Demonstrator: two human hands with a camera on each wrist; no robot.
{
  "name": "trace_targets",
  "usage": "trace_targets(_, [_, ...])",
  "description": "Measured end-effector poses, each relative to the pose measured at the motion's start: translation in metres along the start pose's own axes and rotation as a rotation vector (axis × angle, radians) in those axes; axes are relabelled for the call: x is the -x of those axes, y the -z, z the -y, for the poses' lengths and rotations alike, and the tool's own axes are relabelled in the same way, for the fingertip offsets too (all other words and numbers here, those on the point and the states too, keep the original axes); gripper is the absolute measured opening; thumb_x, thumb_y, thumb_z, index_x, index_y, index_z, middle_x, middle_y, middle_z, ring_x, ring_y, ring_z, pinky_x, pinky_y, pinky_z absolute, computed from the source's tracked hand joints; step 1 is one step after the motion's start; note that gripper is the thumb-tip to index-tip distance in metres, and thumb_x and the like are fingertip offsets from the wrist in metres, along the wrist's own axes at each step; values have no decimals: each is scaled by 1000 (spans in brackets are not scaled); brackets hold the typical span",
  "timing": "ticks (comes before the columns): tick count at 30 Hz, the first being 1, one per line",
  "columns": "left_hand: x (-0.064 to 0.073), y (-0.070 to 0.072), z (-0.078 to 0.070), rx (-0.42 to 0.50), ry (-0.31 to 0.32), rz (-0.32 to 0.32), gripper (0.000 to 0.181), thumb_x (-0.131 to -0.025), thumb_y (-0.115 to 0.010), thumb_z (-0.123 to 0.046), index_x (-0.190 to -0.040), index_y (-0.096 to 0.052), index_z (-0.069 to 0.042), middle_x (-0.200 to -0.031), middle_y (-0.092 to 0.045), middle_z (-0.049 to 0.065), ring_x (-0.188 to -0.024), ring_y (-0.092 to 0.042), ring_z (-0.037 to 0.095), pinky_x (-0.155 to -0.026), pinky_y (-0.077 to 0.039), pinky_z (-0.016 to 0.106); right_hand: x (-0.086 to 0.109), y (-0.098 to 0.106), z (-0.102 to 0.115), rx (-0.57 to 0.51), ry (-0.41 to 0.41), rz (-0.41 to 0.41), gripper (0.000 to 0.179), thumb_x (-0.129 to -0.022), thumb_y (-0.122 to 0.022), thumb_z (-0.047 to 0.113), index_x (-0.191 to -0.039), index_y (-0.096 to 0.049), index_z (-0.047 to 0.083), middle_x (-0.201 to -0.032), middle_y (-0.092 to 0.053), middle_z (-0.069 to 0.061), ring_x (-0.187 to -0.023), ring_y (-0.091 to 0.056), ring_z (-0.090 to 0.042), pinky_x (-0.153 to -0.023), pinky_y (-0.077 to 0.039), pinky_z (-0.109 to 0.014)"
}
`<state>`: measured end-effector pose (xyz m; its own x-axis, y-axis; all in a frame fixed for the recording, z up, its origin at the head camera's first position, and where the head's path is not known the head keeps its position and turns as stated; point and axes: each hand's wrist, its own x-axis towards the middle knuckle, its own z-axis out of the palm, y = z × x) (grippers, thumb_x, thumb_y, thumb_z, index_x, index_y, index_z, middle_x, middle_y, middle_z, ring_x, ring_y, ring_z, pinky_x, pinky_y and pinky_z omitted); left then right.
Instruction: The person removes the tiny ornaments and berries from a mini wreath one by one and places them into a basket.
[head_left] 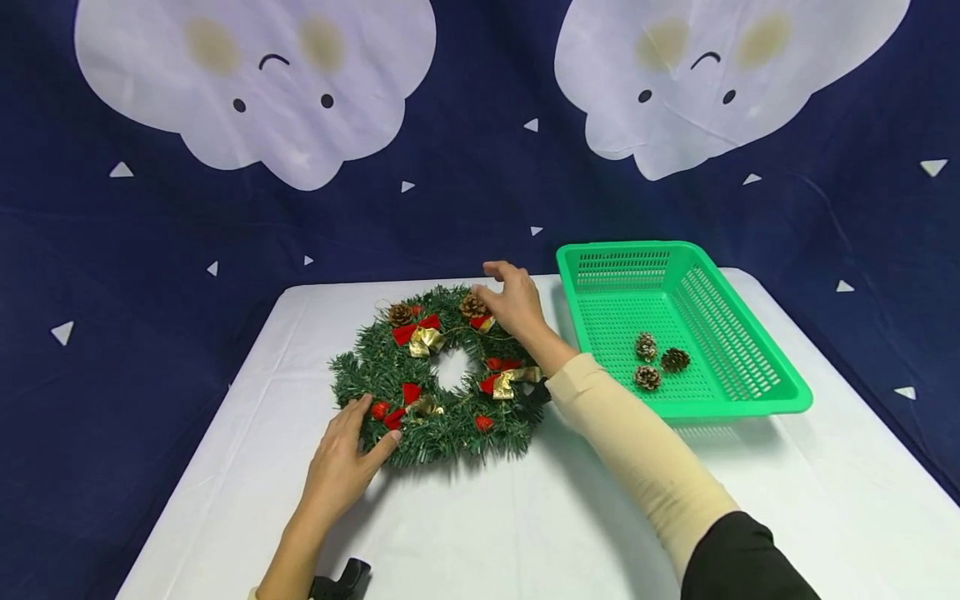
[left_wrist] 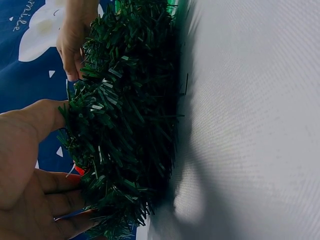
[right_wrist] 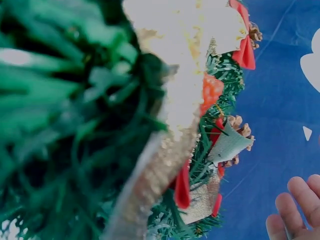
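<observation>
A round green wreath (head_left: 457, 433) with red and gold bows lies on the white table. My left hand (head_left: 341, 462) rests at its near left edge, thumb and fingers spread beside a red bow (head_left: 393, 419) and a red berry (head_left: 380, 410). In the left wrist view, the fingers (left_wrist: 65, 200) reach into the green tips. My right hand (head_left: 513, 304) is over the far right of the wreath by a brown pine cone (head_left: 472, 306), thumb and fingers parted. The right wrist view shows its fingers (right_wrist: 290, 210) apart from that pine cone (right_wrist: 240, 132).
A green plastic basket (head_left: 772, 367) stands on the table (head_left: 480, 533) to the right, with a few frosted pine cones (head_left: 647, 377) inside. Another pine cone (head_left: 400, 314) sits at the wreath's far left. A dark blue cloud-print curtain (head_left: 480, 183) hangs behind the table.
</observation>
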<state>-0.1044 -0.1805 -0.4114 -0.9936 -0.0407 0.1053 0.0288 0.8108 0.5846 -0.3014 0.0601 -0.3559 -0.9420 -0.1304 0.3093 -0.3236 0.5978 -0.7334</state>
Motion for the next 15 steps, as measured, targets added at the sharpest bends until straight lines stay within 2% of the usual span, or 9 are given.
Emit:
trace_targets(9, [0, 0, 1, 4, 10, 2, 78, -89, -58, -50, -148, -30, -8, -152, -30, 22, -141, -27, 40, -107, -27, 65, -7, -10, -2, 19, 3, 12, 47, -89, -64, 30, -130, -55, 10, -127, -60, -9, -114, -52, -29, -95, -44, -45])
trace_targets(15, [-1, -1, 2, 8, 11, 2, 78, -88, -59, -50, -148, -31, -8, -152, -30, 22, -140, -27, 41, -107, -27, 65, -8, -15, -3, 41, -10, 54, 47, -90, -63, 31, -131, -54, 11, -128, -59, -9, -116, -51, -28, -95, -44, -44])
